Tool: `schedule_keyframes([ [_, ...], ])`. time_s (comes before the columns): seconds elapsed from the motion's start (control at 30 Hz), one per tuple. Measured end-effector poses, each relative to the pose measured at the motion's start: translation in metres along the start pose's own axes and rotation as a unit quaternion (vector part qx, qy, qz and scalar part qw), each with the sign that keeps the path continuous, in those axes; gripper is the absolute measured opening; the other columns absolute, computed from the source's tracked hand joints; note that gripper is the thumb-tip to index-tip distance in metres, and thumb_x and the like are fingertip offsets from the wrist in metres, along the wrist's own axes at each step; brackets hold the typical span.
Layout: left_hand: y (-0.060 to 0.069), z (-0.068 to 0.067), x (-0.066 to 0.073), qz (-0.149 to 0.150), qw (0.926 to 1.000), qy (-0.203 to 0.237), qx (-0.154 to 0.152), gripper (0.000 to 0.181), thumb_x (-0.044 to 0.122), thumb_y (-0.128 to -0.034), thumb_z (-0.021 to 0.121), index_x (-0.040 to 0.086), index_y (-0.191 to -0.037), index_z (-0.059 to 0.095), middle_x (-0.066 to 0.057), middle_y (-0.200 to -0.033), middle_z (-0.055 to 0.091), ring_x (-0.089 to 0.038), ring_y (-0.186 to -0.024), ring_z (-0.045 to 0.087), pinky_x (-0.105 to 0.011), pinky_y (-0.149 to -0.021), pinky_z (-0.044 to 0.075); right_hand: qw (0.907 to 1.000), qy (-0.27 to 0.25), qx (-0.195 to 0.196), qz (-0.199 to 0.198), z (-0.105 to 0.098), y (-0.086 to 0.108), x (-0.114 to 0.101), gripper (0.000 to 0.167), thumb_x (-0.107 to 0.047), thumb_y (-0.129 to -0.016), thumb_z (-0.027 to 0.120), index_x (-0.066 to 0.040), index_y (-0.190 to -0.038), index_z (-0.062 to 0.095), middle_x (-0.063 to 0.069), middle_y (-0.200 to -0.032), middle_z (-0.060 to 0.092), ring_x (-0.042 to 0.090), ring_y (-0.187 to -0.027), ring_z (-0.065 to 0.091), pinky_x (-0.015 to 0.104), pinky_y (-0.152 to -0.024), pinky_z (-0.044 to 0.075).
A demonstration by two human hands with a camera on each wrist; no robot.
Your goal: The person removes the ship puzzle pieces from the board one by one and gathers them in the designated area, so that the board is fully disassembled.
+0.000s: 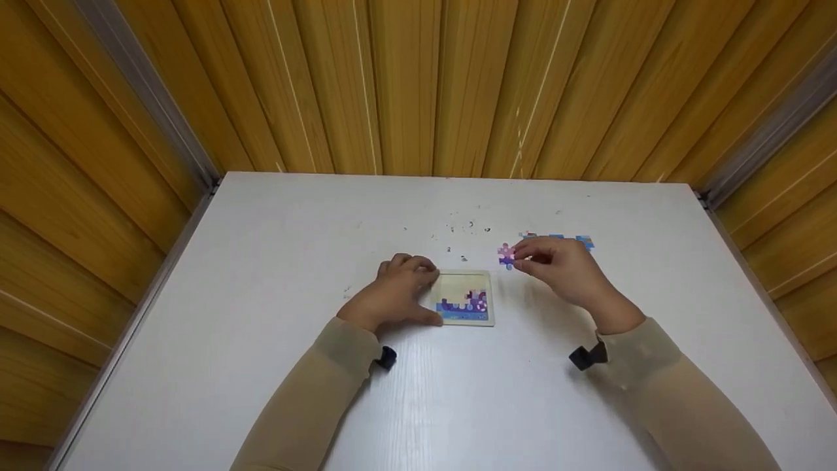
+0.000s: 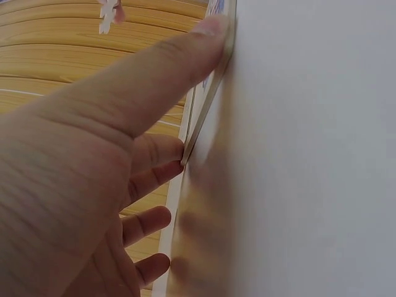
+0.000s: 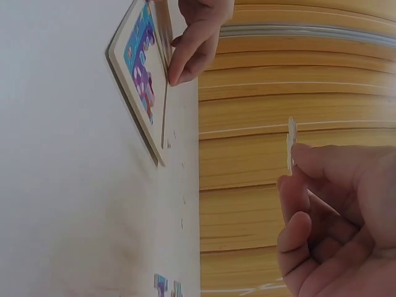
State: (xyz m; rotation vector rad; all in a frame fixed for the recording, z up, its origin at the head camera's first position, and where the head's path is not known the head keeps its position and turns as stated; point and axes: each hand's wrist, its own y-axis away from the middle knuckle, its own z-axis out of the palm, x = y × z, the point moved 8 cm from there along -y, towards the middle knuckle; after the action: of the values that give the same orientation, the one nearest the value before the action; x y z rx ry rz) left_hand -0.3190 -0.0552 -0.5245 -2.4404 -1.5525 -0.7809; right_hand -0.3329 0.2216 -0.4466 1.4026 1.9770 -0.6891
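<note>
A small square jigsaw puzzle board (image 1: 465, 298) lies flat on the white table, with blue and purple pieces fitted along its lower part and right side. My left hand (image 1: 400, 292) holds the board's left side, thumb at the near corner and index finger at the far corner; the other fingers extend past it. My right hand (image 1: 565, 271) pinches a pink and purple jigsaw piece (image 1: 506, 256) between thumb and fingertips, raised beyond the board's far right corner. The right wrist view shows this piece (image 3: 291, 145) nearly edge-on.
Several loose blue jigsaw pieces (image 1: 584, 241) lie behind my right hand, partly hidden by it. Small dark marks or crumbs (image 1: 470, 224) dot the table (image 1: 294, 229) beyond the board. Wood-patterned panels (image 1: 405, 85) stand around the back and sides.
</note>
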Motion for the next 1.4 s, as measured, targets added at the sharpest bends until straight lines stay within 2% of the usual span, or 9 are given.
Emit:
schedule_keyframes([
  [0.07, -0.001, 0.0, -0.001, -0.003, 1.0, 0.002, 0.0, 0.103, 0.057, -0.084, 0.099, 0.023, -0.17, 0.053, 0.005, -0.173, 0.049, -0.03, -0.168, 0.03, -0.056, -0.139, 0.028, 0.9999, 0.007, 0.006, -0.007, -0.006, 0.002, 0.001, 0.015, -0.013, -0.105, 0.082, -0.011, -0.118, 0.089, 0.011, -0.137, 0.081, 0.032, -0.125, 0.072, 0.014, -0.084, 0.056],
  [0.23, -0.001, -0.001, -0.001, -0.009, 1.0, 0.004, 0.002, 0.103, 0.057, -0.0837, 0.099, 0.024, -0.17, 0.054, 0.006, -0.173, 0.049, -0.029, -0.167, 0.031, -0.055, -0.139, 0.03, 0.9994, 0.029, 0.02, -0.005, -0.016, 0.008, 0.011, 0.016, -0.015, -0.106, 0.082, -0.014, -0.12, 0.089, 0.009, -0.137, 0.081, 0.027, -0.105, 0.068, 0.016, -0.081, 0.056],
  [0.57, -0.002, 0.001, 0.001, 0.009, 0.9999, -0.012, 0.005, 0.102, 0.057, -0.0837, 0.099, 0.022, -0.169, 0.056, 0.003, -0.172, 0.051, -0.029, -0.165, 0.035, -0.055, -0.139, 0.026, 0.9986, 0.037, 0.038, 0.0, -0.027, 0.013, 0.028, 0.016, -0.016, -0.106, 0.082, -0.013, -0.119, 0.089, 0.012, -0.137, 0.081, 0.024, -0.108, 0.067, 0.015, -0.081, 0.055],
  [0.83, 0.0, -0.001, 0.001, 0.018, 0.9998, 0.006, 0.006, 0.101, 0.054, -0.0839, 0.1, 0.02, -0.169, 0.056, 0.003, -0.17, 0.052, -0.028, -0.163, 0.036, -0.054, -0.137, 0.028, 0.9975, 0.045, 0.053, -0.016, -0.042, 0.012, 0.044, 0.014, -0.012, -0.104, 0.083, -0.009, -0.116, 0.089, 0.013, -0.131, 0.083, 0.014, -0.101, 0.068, 0.012, -0.082, 0.053],
  [1.07, 0.0, -0.003, 0.0, 0.009, 0.9999, 0.006, 0.003, 0.101, 0.055, -0.0845, 0.099, 0.021, -0.169, 0.055, 0.004, -0.172, 0.05, -0.028, -0.165, 0.034, -0.054, -0.138, 0.027, 0.9983, 0.056, 0.017, -0.005, -0.049, 0.01, 0.059, 0.016, -0.014, -0.104, 0.083, -0.013, -0.119, 0.089, 0.012, -0.133, 0.083, 0.024, -0.108, 0.068, 0.011, -0.085, 0.053],
  [1.27, -0.001, -0.003, 0.0, 0.019, 0.9998, -0.006, 0.002, 0.101, 0.057, -0.0857, 0.098, 0.02, -0.17, 0.054, 0.002, -0.172, 0.05, -0.029, -0.164, 0.035, -0.054, -0.138, 0.027, 0.9972, 0.075, -0.002, 0.006, -0.054, 0.009, 0.075, 0.014, -0.018, -0.105, 0.082, -0.016, -0.118, 0.089, 0.01, -0.133, 0.083, 0.025, -0.107, 0.065, 0.015, -0.086, 0.051],
  [1.4, -0.001, -0.002, 0.001, 0.026, 0.9996, -0.013, 0.001, 0.101, 0.058, -0.086, 0.097, 0.02, -0.17, 0.055, 0.001, -0.172, 0.051, -0.03, -0.163, 0.036, -0.055, -0.138, 0.027, 0.9967, 0.074, -0.012, 0.03, -0.054, 0.009, 0.087, 0.016, -0.021, -0.106, 0.082, -0.018, -0.12, 0.088, 0.01, -0.134, 0.082, 0.026, -0.107, 0.064, 0.016, -0.085, 0.052],
])
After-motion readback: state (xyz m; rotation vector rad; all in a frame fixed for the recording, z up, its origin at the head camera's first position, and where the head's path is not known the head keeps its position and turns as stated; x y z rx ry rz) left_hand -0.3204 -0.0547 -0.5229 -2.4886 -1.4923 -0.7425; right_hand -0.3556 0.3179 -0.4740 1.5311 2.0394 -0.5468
